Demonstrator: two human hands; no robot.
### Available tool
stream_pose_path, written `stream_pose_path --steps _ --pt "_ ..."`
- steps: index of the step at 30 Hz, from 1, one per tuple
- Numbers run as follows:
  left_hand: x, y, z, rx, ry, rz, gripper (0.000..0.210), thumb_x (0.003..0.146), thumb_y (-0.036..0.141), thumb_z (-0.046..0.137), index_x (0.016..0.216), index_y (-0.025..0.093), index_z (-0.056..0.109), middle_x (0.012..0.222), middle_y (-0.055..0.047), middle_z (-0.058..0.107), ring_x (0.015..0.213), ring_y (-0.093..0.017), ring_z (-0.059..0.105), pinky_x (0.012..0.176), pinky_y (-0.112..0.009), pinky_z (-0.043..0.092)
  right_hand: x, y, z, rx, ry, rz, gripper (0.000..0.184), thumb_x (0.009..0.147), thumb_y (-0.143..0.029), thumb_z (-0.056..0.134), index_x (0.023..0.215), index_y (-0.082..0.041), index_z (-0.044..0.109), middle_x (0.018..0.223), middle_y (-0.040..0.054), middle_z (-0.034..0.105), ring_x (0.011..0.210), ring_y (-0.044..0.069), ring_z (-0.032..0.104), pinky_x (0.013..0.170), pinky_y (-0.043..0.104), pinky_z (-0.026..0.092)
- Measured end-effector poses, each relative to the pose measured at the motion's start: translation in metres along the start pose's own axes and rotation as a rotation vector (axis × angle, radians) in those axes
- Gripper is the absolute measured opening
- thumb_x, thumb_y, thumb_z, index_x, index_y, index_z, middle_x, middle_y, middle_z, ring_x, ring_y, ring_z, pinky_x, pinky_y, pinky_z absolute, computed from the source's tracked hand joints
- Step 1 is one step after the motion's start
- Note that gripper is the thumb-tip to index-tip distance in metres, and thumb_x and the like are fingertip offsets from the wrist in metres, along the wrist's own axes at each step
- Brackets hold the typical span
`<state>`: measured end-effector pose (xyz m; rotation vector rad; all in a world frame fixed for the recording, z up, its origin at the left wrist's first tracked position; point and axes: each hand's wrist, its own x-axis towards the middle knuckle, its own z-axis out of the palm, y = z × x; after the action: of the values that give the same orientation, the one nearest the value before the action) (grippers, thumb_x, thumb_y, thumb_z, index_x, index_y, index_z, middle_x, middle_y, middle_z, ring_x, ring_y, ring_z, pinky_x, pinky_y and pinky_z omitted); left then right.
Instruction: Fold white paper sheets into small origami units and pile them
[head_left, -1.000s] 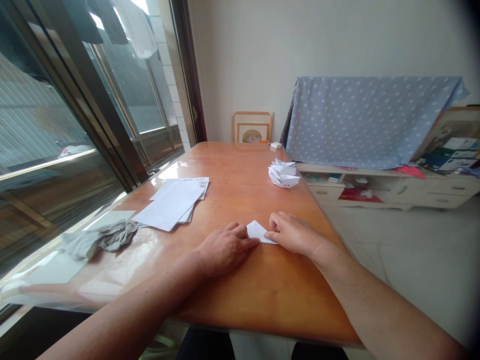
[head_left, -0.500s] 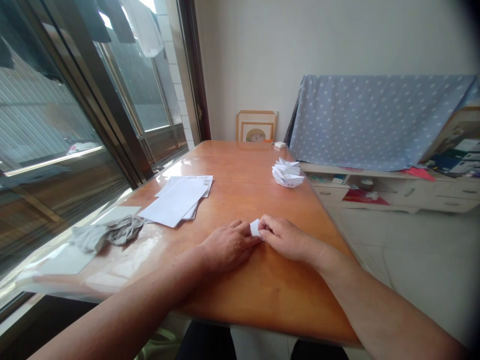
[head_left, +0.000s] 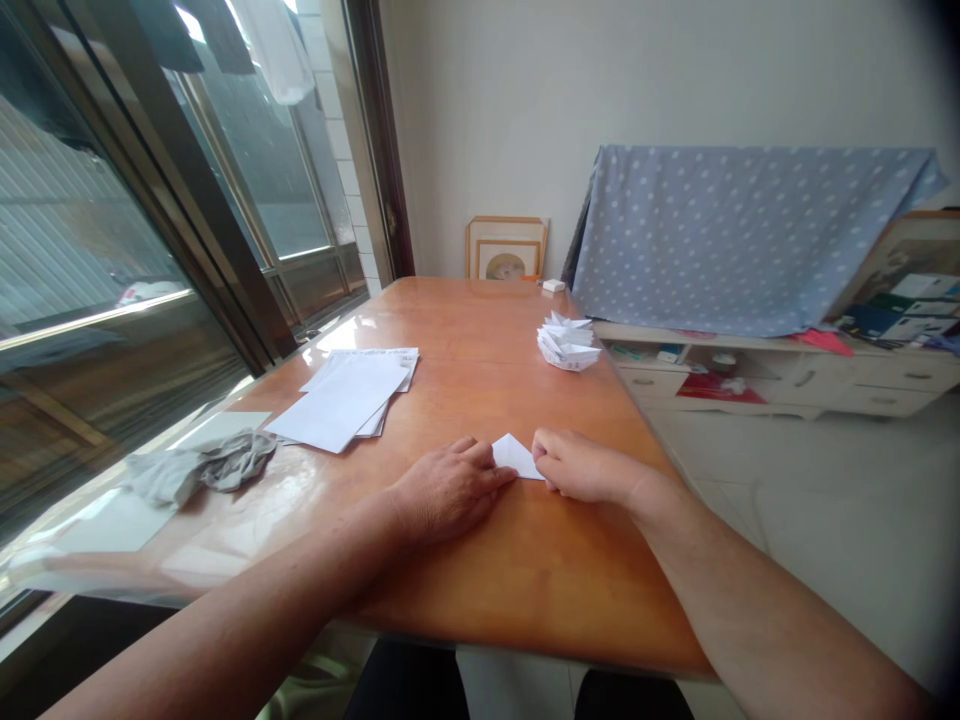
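A small piece of white folded paper (head_left: 512,455) lies on the wooden table between my hands, its point facing away from me and its straight edge towards me. My left hand (head_left: 454,485) rests on the paper's left side, fingers curled and the thumb and fingertips pressed on its lower edge. At the paper's right corner, my right hand (head_left: 574,465) is closed, with thumb and bent fingers on the paper; the corner itself is hidden under them. Further off, near the right table edge, sits a cluster of folded white paper boats (head_left: 568,342).
A stack of white sheets (head_left: 341,400) lies left of my hands. Nearer the window is a crumpled grey cloth (head_left: 232,460). A small white box (head_left: 553,286) stands at the far table edge (head_left: 450,281). Beyond the right side is a low white cabinet (head_left: 795,380).
My right hand has slid a little to the right along the paper, and more of the white triangle shows between my hands. My left hand stays on the paper. The view has shifted slightly.
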<state>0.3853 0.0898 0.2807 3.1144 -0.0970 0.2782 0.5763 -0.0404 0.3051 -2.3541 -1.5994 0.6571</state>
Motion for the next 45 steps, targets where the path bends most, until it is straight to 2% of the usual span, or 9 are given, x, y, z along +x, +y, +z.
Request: stream_pose_path --steps 7,11,14,22,32,45 --pt "0.004 0.008 -0.003 0.062 -0.001 -0.001 0.041 0.101 0.039 0.038 0.135 0.028 0.058 0.095 -0.010 0.055 0.087 -0.025 0.051 0.083 -0.038 0.045 0.004 0.006 0.007 0.013 0.029 0.009 0.014 0.092 -0.024 0.045 0.084 -0.019 0.056 0.083 0.0033 0.065 0.066 0.014 0.052 0.056 0.025 0.029" --pt "0.007 0.010 -0.005 0.061 -0.005 0.000 0.040 0.099 0.047 0.042 0.128 0.029 0.063 0.098 -0.010 0.055 0.087 -0.025 0.051 0.082 -0.038 0.045 0.005 0.009 0.010 0.008 0.045 0.007 0.013 0.091 -0.021 0.045 0.085 -0.020 0.057 0.085 0.0036 0.066 0.070 0.015 0.052 0.059 0.025 0.029" --pt "0.004 0.009 -0.006 0.048 -0.010 0.003 0.039 0.099 0.046 0.042 0.127 0.028 0.063 0.097 -0.009 0.056 0.088 -0.025 0.053 0.082 -0.038 0.045 0.006 0.010 0.011 0.012 0.049 0.003 0.014 0.091 -0.020 0.045 0.085 -0.020 0.057 0.085 0.0035 0.066 0.070 0.015 0.052 0.059 0.026 0.030" --pt "-0.012 -0.003 -0.011 0.042 -0.019 0.009 0.035 0.097 0.043 0.048 0.126 0.028 0.060 0.104 -0.007 0.062 0.096 -0.024 0.058 0.089 -0.038 0.043 0.005 0.009 0.011 0.023 0.053 -0.026 0.007 0.087 -0.020 0.050 0.083 -0.020 0.055 0.086 0.0028 0.065 0.071 0.015 0.052 0.059 0.025 0.029" --pt "-0.036 -0.020 -0.018 0.056 0.049 0.016 0.035 0.097 0.040 0.049 0.127 0.028 0.060 0.109 -0.008 0.065 0.102 -0.024 0.057 0.096 -0.040 0.039 0.006 0.010 0.011 0.012 0.042 -0.038 0.011 0.089 -0.021 0.046 0.082 -0.020 0.054 0.085 0.0025 0.065 0.071 0.015 0.052 0.060 0.026 0.029" --pt "-0.047 -0.034 -0.027 0.083 0.040 -0.002 0.031 0.099 0.041 0.046 0.119 0.026 0.065 0.115 -0.009 0.065 0.112 -0.026 0.054 0.100 -0.044 0.037 0.005 0.011 0.011 0.014 0.035 -0.049 0.009 0.088 -0.020 0.046 0.083 -0.021 0.053 0.083 0.0016 0.063 0.070 0.014 0.050 0.059 0.026 0.027"
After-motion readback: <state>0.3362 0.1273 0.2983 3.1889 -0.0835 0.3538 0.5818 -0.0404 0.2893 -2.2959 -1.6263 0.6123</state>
